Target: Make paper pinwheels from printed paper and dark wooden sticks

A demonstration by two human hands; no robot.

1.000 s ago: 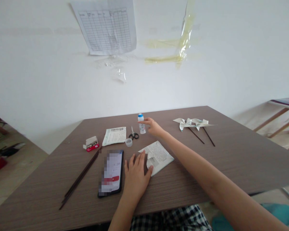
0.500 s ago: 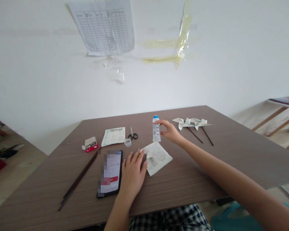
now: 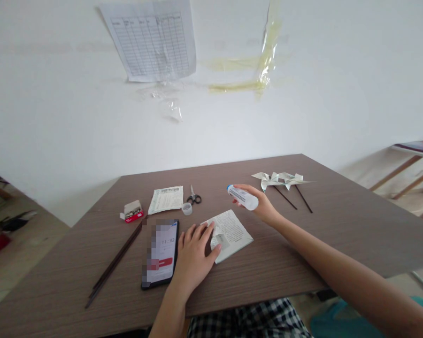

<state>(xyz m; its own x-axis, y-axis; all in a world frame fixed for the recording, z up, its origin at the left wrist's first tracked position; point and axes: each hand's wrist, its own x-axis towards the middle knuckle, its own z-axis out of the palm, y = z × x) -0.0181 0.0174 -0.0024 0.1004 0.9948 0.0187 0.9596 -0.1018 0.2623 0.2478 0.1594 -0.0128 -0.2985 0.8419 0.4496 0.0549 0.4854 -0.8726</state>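
Observation:
My right hand (image 3: pixel 265 203) is closed around a clear glue bottle (image 3: pixel 244 197), holding it tilted above the table with the blue tip pointing to the left. Below it lies a folded square of printed paper (image 3: pixel 234 230). My left hand (image 3: pixel 195 256) rests with fingers spread, its fingertips and thumb on the left edge of that paper. Just left of this hand is a phone (image 3: pixel 165 256). A translucent cap (image 3: pixel 187 209) sits beyond the left fingers, close to black-handled scissors (image 3: pixel 194 198).
Another printed paper piece (image 3: pixel 166 199) lies back left, near a small open red-and-white box (image 3: pixel 133 213) of metal bits. Dark thin sticks (image 3: pixel 116 263) lie left of the phone. Paper pinwheels (image 3: pixel 278 180) on sticks lie back right. A wall (image 3: pixel 211 136) borders the table's far side.
The glue bottle, upright on the table before, is now lifted and tipped over in my right hand. My left hand has shifted slightly right, farther onto the folded paper.

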